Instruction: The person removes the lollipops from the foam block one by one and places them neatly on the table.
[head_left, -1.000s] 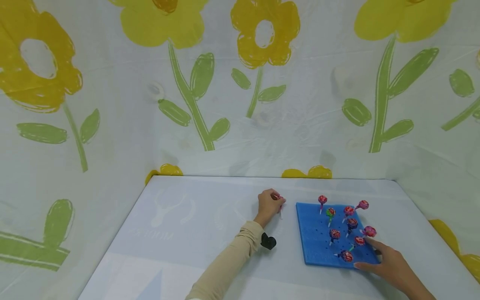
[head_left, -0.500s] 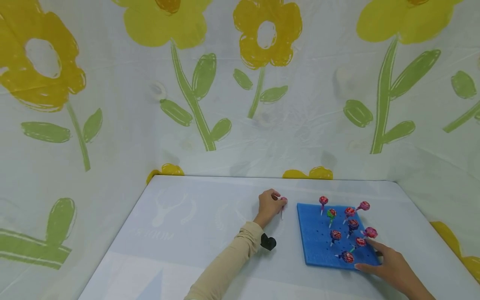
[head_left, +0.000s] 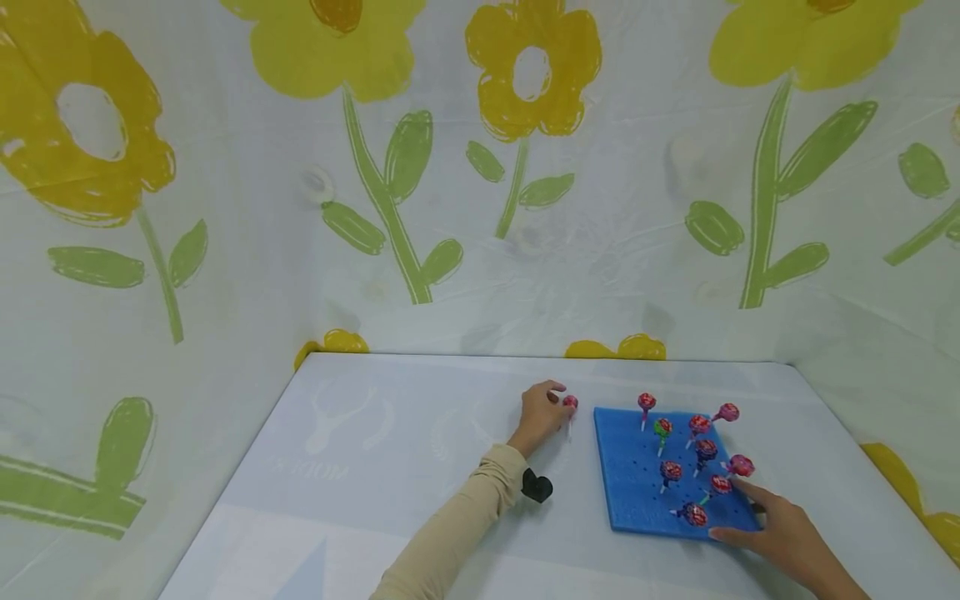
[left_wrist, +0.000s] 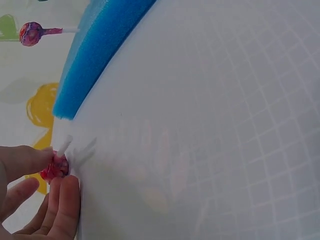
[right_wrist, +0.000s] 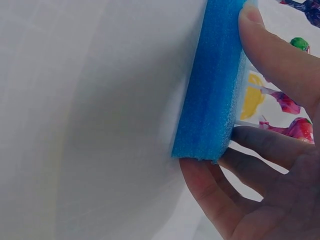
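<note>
A small red-wrapped lollipop on a white stick (head_left: 570, 403) is pinched between thumb and fingers of the left hand (head_left: 542, 414), just off the left edge of the square blue foam block with rows of small holes (head_left: 633, 483). In the left wrist view the lollipop (left_wrist: 56, 166) is seen with its stick pointing away from the fingers (left_wrist: 62, 210) toward the near corner of the foam block (left_wrist: 95, 47), head in the grip; the stick's long axis is roughly upright over the white tabletop (head_left: 390, 467). The block lies to the right of this grip, near but not touching. The right hand (head_left: 780, 533) is laid on the block's near right corner, with thumb on top and fingers (right_wrist: 260, 145) curled round the edge, bracing it. Eight wrapped lollipops (head_left: 701, 450) are standing in the holes. The left hand is the nearer to the unfilled left rows
</note>
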